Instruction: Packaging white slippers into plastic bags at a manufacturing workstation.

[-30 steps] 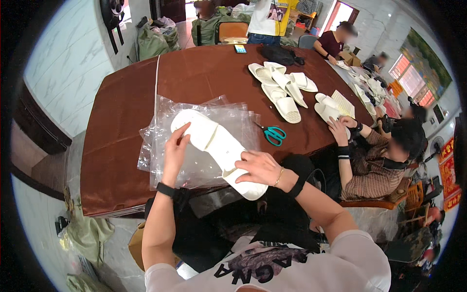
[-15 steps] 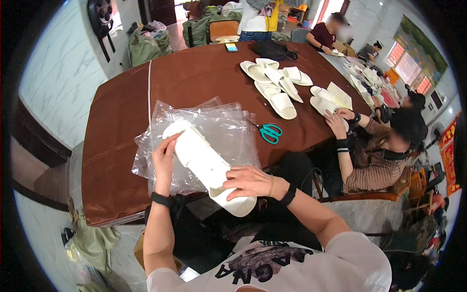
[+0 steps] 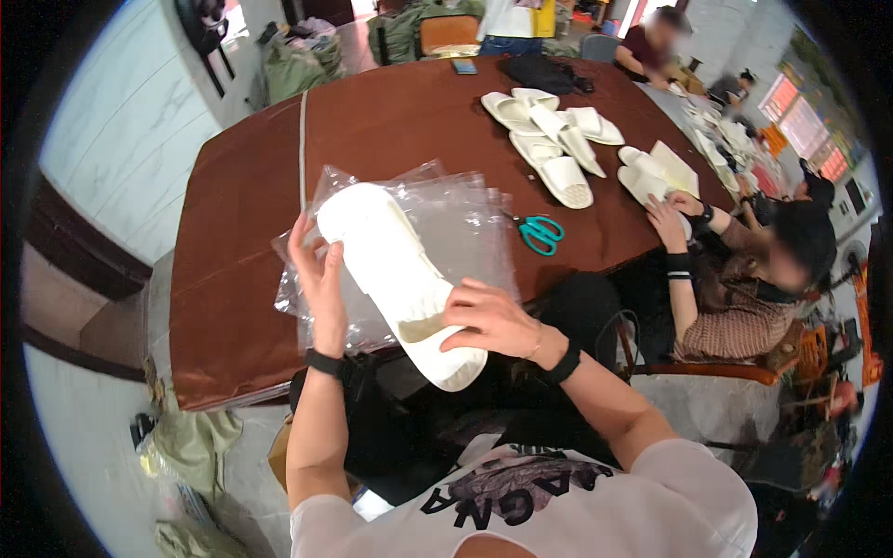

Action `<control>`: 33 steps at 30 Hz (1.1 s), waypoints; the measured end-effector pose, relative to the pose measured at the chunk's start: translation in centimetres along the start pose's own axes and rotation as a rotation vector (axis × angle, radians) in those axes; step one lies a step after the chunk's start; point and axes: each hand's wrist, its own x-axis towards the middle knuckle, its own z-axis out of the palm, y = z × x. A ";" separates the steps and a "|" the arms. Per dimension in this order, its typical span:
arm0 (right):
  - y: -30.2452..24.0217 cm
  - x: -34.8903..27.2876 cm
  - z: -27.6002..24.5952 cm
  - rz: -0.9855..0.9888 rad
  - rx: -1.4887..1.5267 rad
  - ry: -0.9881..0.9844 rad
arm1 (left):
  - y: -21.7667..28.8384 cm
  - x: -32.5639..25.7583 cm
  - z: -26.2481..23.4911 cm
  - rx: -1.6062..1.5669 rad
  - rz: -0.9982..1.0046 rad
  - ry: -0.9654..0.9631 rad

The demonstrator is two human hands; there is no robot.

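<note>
A pair of white slippers (image 3: 386, 256) lies joined end to end in a long slanting shape, over a stack of clear plastic bags (image 3: 465, 223). My right hand (image 3: 493, 321) is closed on the near end of the slippers, its thumb and fingers at the opening. Beside the far end, my left hand (image 3: 318, 279) has its fingers spread, the thumb at or close to the slippers' left edge. Teal-handled scissors (image 3: 540, 235) rest on the brown-covered table (image 3: 242, 242), right of the bags.
Several more white slippers (image 3: 563, 177) lie farther back. At my right a seated co-worker (image 3: 744, 288) handles white slippers (image 3: 656, 177). A phone (image 3: 464, 67) and a black bag (image 3: 544, 73) lie near the far edge. Green sacks (image 3: 298, 65) stand beyond the table.
My left fingers have come off the top of the slippers and spread at their left side. My right hand keeps its hold. The whole view has shifted slightly.
</note>
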 end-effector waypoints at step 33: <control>19.0 -7.9 -9.4 0.628 -0.562 -0.198 | -5.3 -0.7 -4.8 1.351 0.033 -0.171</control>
